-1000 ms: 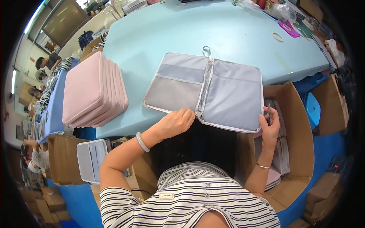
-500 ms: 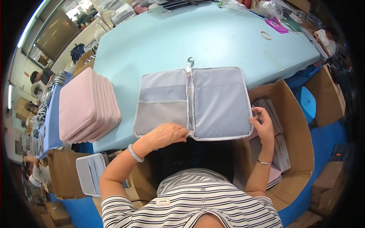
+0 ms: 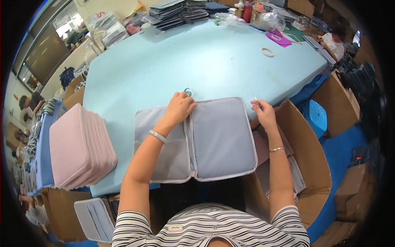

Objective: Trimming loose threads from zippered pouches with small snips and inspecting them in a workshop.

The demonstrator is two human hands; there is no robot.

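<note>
A grey zip case (image 3: 224, 140) lies spread open at the front of the table, with pockets on its left half. My left hand (image 3: 179, 108) reaches over that half and pinches the case at the far end of its spine. A small strap loop (image 3: 188, 91) sticks up just beyond my fingers. Off the case's far right corner, my right hand (image 3: 264, 114) is raised with its fingers closed round a small thin tool (image 3: 258, 103). Most of that tool is hidden in the fingers, so its kind is unclear.
Pink cases (image 3: 70, 144) are stacked to the left on the light-blue table (image 3: 156, 61). A cardboard box (image 3: 314, 164) with more cases stands at my right, near a blue stool (image 3: 316, 115). A tape roll (image 3: 267, 52) and dark stacked cases (image 3: 177, 14) lie farther back.
My left hand has gone from the near end of the spine to its far end. My right hand has left the case's right edge and moved farther out. The view has shifted.
</note>
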